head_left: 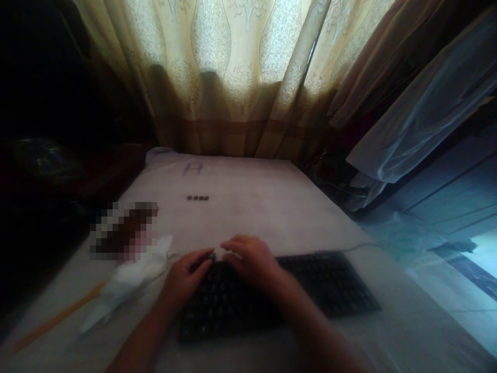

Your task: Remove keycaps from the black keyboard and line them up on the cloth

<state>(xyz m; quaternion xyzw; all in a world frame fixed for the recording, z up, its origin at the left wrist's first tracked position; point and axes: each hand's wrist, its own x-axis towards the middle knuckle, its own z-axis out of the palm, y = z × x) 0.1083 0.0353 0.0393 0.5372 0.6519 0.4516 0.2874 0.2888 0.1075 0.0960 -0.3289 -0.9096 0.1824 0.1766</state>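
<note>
A black keyboard [330, 282] lies on the pale table cover in front of me, its left end angled toward me. At its upper left edge, my left hand [188, 274] pinches a small dark keycap [212, 256] between thumb and forefinger. My right hand [250, 259] hovers over the top rows, its fingers curved and apart, pointing at the keycap with nothing visible in them. Farther back, several small dark keycaps [198, 198] sit in a short row. The keyboard's middle is partly covered by my right hand and forearm, and the keys look blurred.
A crumpled white cloth or bag [132, 274] lies left of the keyboard, beside an orange-brown stick [58, 318] and a pixelated item [124, 233]. A cable [357, 247] runs off rightward. Curtains [240, 93] hang behind the table [252, 197]; pale cloths [419, 114] hang at right.
</note>
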